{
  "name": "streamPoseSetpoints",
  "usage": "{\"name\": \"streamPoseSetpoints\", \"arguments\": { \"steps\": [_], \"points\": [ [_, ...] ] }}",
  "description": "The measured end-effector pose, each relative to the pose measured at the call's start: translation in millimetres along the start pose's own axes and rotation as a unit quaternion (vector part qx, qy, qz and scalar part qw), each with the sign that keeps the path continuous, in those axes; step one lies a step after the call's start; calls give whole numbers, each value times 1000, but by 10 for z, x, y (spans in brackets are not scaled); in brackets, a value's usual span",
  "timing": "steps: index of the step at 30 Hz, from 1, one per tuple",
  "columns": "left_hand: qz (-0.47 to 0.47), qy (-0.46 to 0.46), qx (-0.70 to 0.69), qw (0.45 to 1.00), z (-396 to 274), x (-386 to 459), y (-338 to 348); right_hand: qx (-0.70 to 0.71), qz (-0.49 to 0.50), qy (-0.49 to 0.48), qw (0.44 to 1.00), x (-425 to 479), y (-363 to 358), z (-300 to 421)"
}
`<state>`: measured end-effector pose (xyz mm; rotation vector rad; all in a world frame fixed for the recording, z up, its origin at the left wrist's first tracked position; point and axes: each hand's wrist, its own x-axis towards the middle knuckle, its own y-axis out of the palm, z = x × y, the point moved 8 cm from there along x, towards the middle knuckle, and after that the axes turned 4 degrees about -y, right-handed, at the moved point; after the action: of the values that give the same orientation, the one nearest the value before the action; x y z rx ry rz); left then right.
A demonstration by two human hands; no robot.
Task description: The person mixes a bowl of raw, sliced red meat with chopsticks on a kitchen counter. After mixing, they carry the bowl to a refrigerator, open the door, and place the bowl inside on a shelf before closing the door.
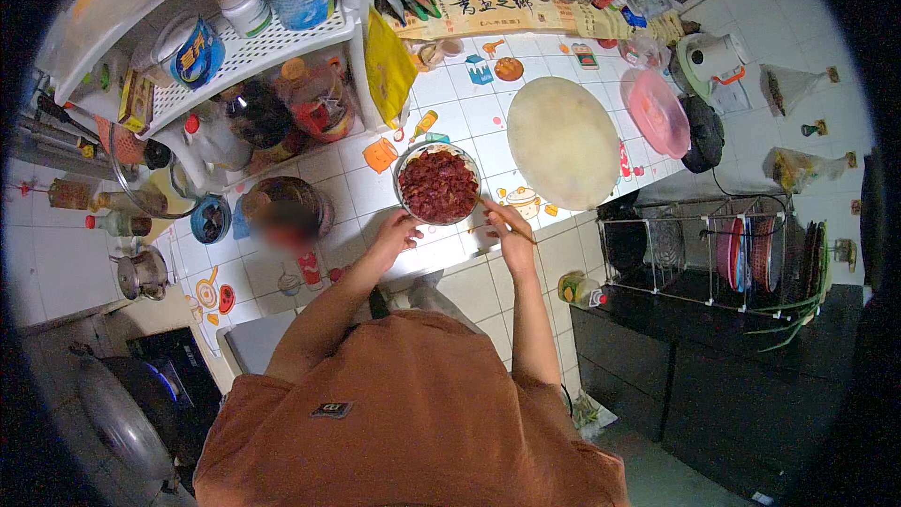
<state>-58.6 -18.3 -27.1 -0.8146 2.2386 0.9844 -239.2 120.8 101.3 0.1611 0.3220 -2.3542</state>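
A round bowl (402, 203) filled with dark red chopped meat (438, 185) stands on the white tiled counter near its front edge. Beside the bowl's lower left rim is my left hand (398, 234), fingers apart and slightly curled, with nothing seen in it. At the lower right, my right hand (512, 231) is closed around thin wooden chopsticks (522, 227), whose front ends point toward the bowl's right rim. Whether either hand touches the bowl is hard to tell. To the right on the counter lies a large round pale cutting board (562, 144).
Left of the bowl stands a dark pot (310, 191), partly blurred. A pink plastic basin (659, 114) and a black lidded pot (702, 134) are at the right. A white perforated shelf (232, 53) overhangs the left side. An oil bottle (578, 290) stands on the black cabinet.
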Motion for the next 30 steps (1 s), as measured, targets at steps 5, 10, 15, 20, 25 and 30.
{"name": "streamPoseSetpoints", "arguments": {
  "steps": [5,10,15,20,25,30],
  "points": [
    [9,21,-39,999,97,78,7,21,-68,-25,997,-95,-290,130],
    [23,34,-32,999,136,143,96,78,-23,12,997,9,-281,-238],
    [4,53,-45,998,80,77,145,119,19,54,991,176,-249,-460],
    [-7,60,-72,996,115,49,111,118,-32,9,992,106,-578,-246],
    [-34,57,-35,997,66,53,166,77,62,-15,995,182,-170,-322],
    [-69,41,-22,997,93,147,99,51,36,-21,998,207,-239,-132]
  ]
}}
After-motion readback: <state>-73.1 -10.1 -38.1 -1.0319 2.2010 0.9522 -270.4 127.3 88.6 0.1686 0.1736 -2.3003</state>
